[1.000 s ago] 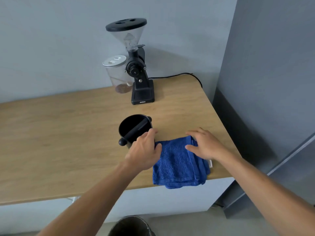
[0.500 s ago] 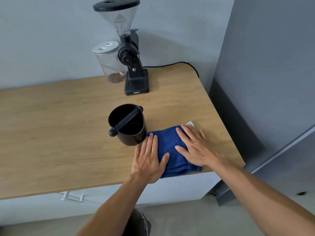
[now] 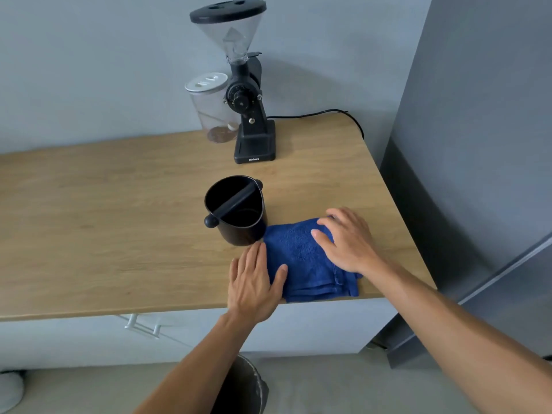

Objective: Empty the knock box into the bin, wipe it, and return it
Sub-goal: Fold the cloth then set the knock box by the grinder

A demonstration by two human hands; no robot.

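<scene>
Left hand (image 3: 255,283) lies flat and spread, palm down, thumb on the near left corner of the blue towel (image 3: 301,258), fingers on the bare counter (image 3: 104,234) just beside it; it grips nothing; right hand (image 3: 348,242) likewise open and flat, pressing the towel's far right part, holding nothing. The towel is folded terry cloth, thick and looped, its stitched hem at the counter's front edge. The knock box (image 3: 236,210) stands upright on the counter, touching or just beside the towel's far left corner; it is a round black cup, smooth matt wall, with a padded bar across the mouth ending in a knob; its inside looks dark and bare, though residue cannot be ruled out. Behind it stand a black grinder (image 3: 249,94) with clear hopper and a clear jar (image 3: 213,109) holding a little brown matter. The bin (image 3: 248,386) shows partly below, behind the left forearm. Judgement: the box appears emptied and set down, the cloth being laid flat; to finish well, smooth the towel clear of the edge so it cannot slide off, and avoid nudging the box.
</scene>
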